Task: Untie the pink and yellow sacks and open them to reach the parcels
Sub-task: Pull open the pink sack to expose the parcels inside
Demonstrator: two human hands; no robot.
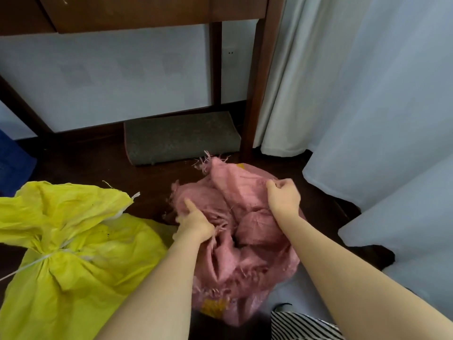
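The pink sack (245,231) lies on the dark floor (98,163) in front of the person, just beside the yellow sack (73,253), which lies to its left. No tie shows on the pink sack. Its frayed mouth is loose and gathered in folds. The yellow sack is bound at the neck by a white cord (49,256).

**Grip state**
- The left hand (195,224) grips the left edge of the pink mouth, fingers curled into the cloth, thumb lying on top.
- The right hand (284,195) pinches a fold at the right edge, fingers curled round it.

No parcel is visible. The folds hide the contents.

**Hazards, as judged from this position**
1. Tearing. The woven rim is already frayed, with loose strands at the far edge. A sharp pull apart on two small pinches could rip the weave rather than spread the mouth.
2. Slip. A grip on a single fold may lose the cloth, and the mouth would fall closed.
3. False opening. The layers are bunched. The hands may be parting an outer fold and not the true mouth.
4. Spill. The sack lies on its side, so lifting the rim could tip parcels out onto the floor.
5. Omission. The yellow sack is not yet untied.
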